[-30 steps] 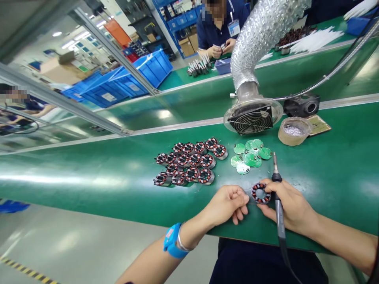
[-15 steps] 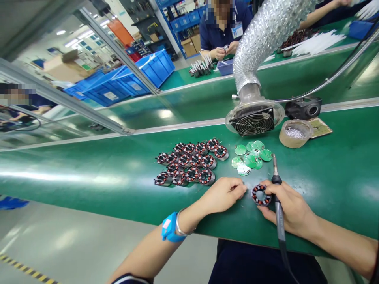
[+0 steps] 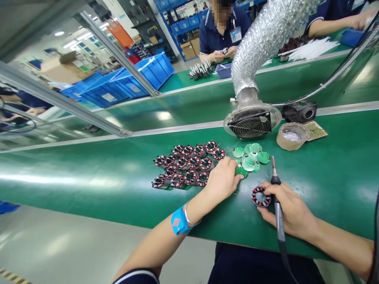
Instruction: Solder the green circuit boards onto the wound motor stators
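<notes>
My left hand (image 3: 223,179) is at the near-left edge of a pile of round green circuit boards (image 3: 252,161). Its thumb and fingers close on the edge of one green circuit board (image 3: 242,171), partly hidden by the fingers. In my right hand (image 3: 291,211) are two things: a ring-shaped motor stator (image 3: 261,202) with dark and orange windings, held between thumb and fingertips, and a soldering iron (image 3: 278,213), whose tip points away from me. Left of the boards, several similar stators (image 3: 189,162) stand grouped on the green bench (image 3: 118,173).
A fan-fronted fume extractor (image 3: 251,125) on a silver duct hangs behind the boards. To its right are a round tub (image 3: 291,136), a flat tray (image 3: 316,131) and a black iron holder (image 3: 300,111). Across the bench, a co-worker (image 3: 223,35) handles a small part.
My left hand has moved forward from beside the held stator to the pile and closed on a circuit board. My right hand keeps the stator and soldering iron nearly still.
</notes>
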Demonstrator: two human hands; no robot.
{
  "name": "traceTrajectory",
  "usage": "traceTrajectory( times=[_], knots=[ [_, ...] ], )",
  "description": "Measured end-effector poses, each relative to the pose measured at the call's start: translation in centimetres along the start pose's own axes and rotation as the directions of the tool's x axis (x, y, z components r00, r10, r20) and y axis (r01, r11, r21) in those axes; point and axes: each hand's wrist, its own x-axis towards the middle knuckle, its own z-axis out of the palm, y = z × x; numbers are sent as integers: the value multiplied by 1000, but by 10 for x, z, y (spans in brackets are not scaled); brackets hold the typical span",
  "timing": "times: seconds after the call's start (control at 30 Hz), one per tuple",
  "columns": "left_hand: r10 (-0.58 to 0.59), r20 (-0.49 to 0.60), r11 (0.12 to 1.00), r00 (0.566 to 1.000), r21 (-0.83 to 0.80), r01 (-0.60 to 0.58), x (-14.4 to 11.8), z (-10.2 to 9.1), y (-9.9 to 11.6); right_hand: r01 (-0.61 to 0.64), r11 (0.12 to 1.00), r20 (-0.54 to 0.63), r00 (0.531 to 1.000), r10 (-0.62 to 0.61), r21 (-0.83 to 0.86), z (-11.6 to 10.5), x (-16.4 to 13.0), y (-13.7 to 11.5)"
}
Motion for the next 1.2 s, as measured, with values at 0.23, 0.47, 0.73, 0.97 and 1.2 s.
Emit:
traceTrajectory(
  times=[0.23, 0.47, 0.73, 0.97, 1.2],
  knots=[
    [-103, -69, 848, 992, -527, 51, -21, -24, 4, 54, 998, -36, 998, -52, 43, -16, 15, -4],
    [84, 224, 315, 971, -931, 188, -23, -22, 24, 204, 976, -51, 978, -201, 73, -29, 24, -11],
    [162, 106, 732, 981, -680, -47, -20, -8, -11, 117, 993, 210, 971, -116, 7, -40, 28, -5],
    [313, 106, 579, 944, -809, -100, -13, 0, -15, 94, 995, 224, 969, -101, 41, -32, 28, -1],
    [457, -40, 574, 888, -750, -329, -11, 5, -19, 75, 996, 194, 977, -83, 50, -32, 20, 4]
  ],
)
